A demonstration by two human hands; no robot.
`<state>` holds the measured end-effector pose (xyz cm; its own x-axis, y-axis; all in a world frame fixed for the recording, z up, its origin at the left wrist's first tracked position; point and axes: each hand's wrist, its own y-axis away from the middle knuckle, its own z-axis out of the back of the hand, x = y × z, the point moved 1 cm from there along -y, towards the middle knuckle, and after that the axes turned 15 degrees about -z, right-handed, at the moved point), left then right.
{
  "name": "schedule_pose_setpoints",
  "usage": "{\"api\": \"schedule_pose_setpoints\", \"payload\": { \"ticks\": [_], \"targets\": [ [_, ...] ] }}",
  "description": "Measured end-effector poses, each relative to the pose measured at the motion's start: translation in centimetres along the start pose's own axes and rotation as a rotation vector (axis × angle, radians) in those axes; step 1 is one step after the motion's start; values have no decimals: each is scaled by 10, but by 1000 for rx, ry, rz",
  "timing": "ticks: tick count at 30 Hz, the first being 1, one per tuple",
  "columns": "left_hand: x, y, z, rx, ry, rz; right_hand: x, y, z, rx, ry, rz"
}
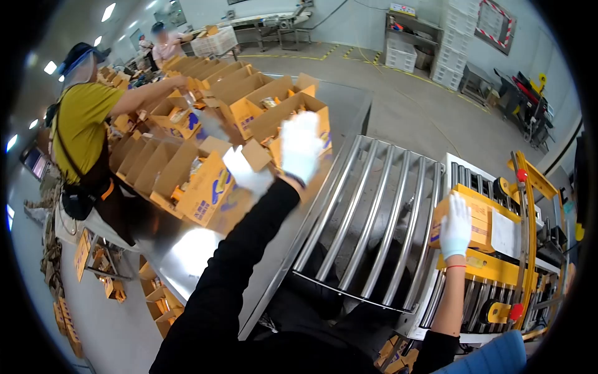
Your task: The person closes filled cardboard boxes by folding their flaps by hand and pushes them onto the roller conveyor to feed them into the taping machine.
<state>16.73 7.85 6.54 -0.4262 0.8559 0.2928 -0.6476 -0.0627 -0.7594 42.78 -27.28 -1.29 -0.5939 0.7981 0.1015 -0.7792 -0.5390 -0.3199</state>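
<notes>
My left hand point(300, 148), in a white glove, reaches over the steel table in front of an open cardboard box point(314, 106). Its fingers are stretched out, and whether they touch the box I cannot tell. Just left of it is a blurred white shape point(246, 171) that I cannot make out. My right hand point(456, 225), also gloved, lies with its fingers extended against a closed cardboard box point(479, 218). That box sits between the yellow guides of a roller machine point(526, 212), and a white sheet point(504, 232) shows on its side.
Roller conveyor point(367, 218) runs between the steel table point(349, 103) and the machine. Open boxes point(205, 187) holding small packets crowd the table. A co-worker in a yellow shirt point(87, 118) reaches into them from the left. Another person point(168, 47) stands farther back. White crates point(450, 53) are stacked behind.
</notes>
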Motion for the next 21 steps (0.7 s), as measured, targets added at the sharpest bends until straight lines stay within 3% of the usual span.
{"api": "schedule_pose_setpoints", "payload": {
  "ticks": [1, 2, 3, 4, 7, 9, 11, 13, 15, 16, 17, 19, 20, 21],
  "targets": [
    [35, 17, -16, -73, -159, 125, -12, -2, -6, -17, 21, 10],
    [60, 39, -26, 392, 78, 300, -16, 0, -5, -13, 49, 16],
    [74, 69, -45, 232, 463, 428, -17, 3, -2, -10, 81, 19],
    [68, 74, -36, 251, 473, 376, -10, 9, 1, -18, 79, 23],
    [26, 81, 28, 288, 625, 223, 41, 48, 11, 81, -427, 157],
    [2, 102, 70, 179, 872, 205, 90, 72, 43, 85, -471, 232],
    [-11, 115, 111, 366, 1047, 247, 118, 92, 48, 13, -601, 349],
    [-9, 123, 139, 340, 1197, 197, 150, 98, 77, 197, -500, 452],
    [2, 168, 113, 174, 1113, 488, 156, 117, 56, 234, -455, 534],
    [11, 178, 106, 298, 1166, 748, 154, 121, 57, 236, -453, 515],
    [11, 163, 118, 248, 1441, 896, 154, 123, 59, 234, -425, 545],
    [4, 135, 133, 14, 1518, 777, 154, 123, 64, 236, -402, 563],
    [-2, 121, 138, 30, 1524, 782, 154, 122, 68, 246, -411, 577],
    [-10, 104, 137, 152, 1739, 648, 154, 118, 70, 249, -414, 600]
  ]
}}
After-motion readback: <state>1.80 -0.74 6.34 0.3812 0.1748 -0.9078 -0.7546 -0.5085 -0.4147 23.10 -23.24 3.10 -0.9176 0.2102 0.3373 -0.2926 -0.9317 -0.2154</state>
